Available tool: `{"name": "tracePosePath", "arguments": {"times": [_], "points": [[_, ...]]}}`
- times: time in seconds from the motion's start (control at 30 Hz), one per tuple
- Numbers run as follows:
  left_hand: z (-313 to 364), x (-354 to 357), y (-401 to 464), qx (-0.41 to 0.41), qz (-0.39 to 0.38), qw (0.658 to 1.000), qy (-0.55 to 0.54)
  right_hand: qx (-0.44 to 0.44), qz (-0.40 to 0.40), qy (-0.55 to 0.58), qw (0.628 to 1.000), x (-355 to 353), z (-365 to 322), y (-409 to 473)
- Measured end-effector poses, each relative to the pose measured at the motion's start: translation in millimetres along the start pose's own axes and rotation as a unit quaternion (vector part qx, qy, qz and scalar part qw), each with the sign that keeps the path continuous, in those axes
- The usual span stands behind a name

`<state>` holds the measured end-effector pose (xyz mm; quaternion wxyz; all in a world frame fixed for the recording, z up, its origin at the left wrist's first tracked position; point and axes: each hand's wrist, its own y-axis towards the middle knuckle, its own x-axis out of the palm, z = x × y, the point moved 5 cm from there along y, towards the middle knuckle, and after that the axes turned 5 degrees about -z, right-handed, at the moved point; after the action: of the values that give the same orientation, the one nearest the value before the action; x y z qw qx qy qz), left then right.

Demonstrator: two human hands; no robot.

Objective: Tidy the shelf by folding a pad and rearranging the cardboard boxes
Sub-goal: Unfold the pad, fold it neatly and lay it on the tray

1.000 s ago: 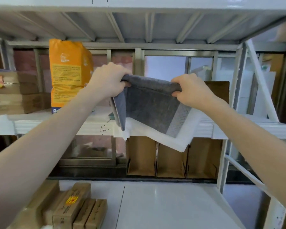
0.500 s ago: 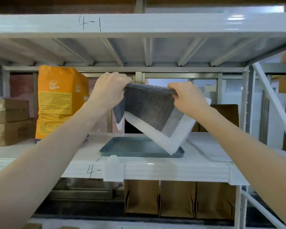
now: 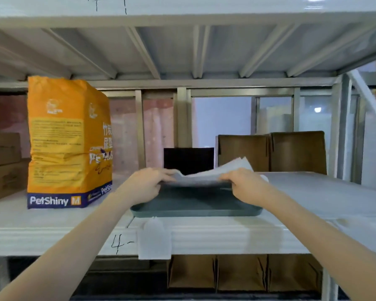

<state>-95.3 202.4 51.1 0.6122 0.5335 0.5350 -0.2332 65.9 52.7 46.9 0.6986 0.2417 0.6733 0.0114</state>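
The folded grey-and-white pad (image 3: 206,177) lies nearly flat just above the dark green tray (image 3: 195,210) on the white shelf (image 3: 226,237). My left hand (image 3: 149,184) grips the pad's left edge and my right hand (image 3: 245,185) grips its right edge. A white corner of the pad sticks up toward the back. Two brown cardboard boxes (image 3: 271,151) stand upright at the back right of the shelf. More cardboard boxes (image 3: 2,164) are stacked at the far left.
An orange PetShiny bag (image 3: 67,142) stands left of the tray. A small black box (image 3: 188,159) sits behind the tray. Several open cardboard boxes (image 3: 243,272) stand on the level below. A diagonal brace (image 3: 367,94) crosses the right end.
Both hands have lowered the pad from chest height down over the tray, turning it from hanging to nearly flat. The view has moved closer to the shelf.
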Motion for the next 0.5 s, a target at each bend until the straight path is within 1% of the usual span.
{"name": "tracePosePath", "arguments": {"times": [0.03, 0.1, 0.33, 0.5], "points": [[-3.4, 11.5, -3.2, -0.011, -0.052, 0.998, -0.035, -0.003, -0.03, 0.017, 0.999, 11.7, 2.6, -1.4], [-4.6, 21.4, -7.2, -0.022, -0.096, 0.991, -0.086, -0.007, -0.065, 0.062, 0.996, 24.5, 7.1, -4.5], [-5.8, 24.0, -16.0, -0.064, -0.087, 0.984, -0.145, -0.008, -0.108, 0.103, 0.989, 24.7, -1.7, -18.5], [-6.5, 24.4, -24.9, -0.09, -0.08, 0.986, -0.116, 0.015, -0.15, 0.146, 0.978, 32.9, -1.2, -22.6]]}}
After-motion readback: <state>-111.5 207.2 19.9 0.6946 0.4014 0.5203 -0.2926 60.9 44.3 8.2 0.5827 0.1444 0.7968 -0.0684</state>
